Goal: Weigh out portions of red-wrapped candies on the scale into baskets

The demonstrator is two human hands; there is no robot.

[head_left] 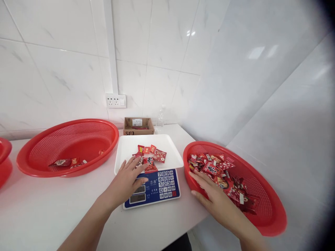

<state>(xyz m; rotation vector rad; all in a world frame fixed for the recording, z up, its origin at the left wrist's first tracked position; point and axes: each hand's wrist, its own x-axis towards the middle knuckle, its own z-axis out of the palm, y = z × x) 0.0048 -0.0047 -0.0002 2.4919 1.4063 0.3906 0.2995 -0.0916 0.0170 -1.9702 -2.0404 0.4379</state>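
My left hand (128, 181) is over the front left edge of the scale's white tray (123, 148), fingers apart, its fingertips by several red snack packets (159, 156). Beneath that hand, the blue keypad panel (154, 190) of the scale is partly covered. At the right, my right hand (213, 197) reaches over the near left rim of a red basket (272, 205), its fingers stretched and thumb apart. Many red packets (210, 168) fill the bottom of that basket. Neither hand holds anything that I can see.
Another red basket (104, 129) with a few packets stands on the white table (65, 205) at the left, and part of a third (5, 153) shows beyond it. Behind the scale are a small cardboard box (138, 131) and a clear bottle (160, 120) near the wall.
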